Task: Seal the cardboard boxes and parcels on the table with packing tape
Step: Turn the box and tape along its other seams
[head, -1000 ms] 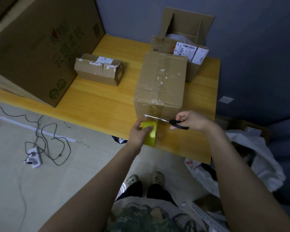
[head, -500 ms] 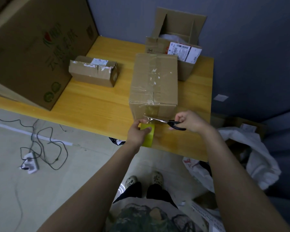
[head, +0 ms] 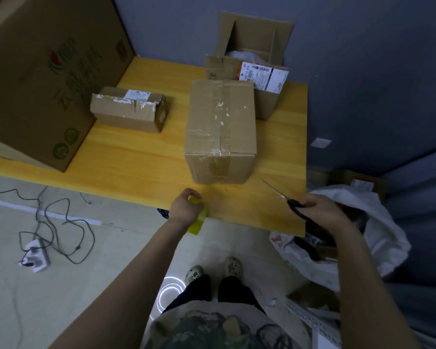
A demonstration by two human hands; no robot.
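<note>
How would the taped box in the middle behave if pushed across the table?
The taped box would probably slide rather than tip: broad base, smooth wooden table. Its flaps look sealed, so they likely stay rigid. Weight cannot be judged.

Down on the pale floor (head: 116,253), at left: white power strip (head: 34,256), black cables (head: 68,222) looped loosely beside and over it, crossing a white floor line (head: 91,221). Near the middle, a bright ring-shaped reflection (head: 170,290) just beside two pale clogs (head: 213,269). At right, a crumpled white sack (head: 378,230). Higher up, a small white plate (head: 320,142) on the blue-grey wall (head: 363,59).
</note>
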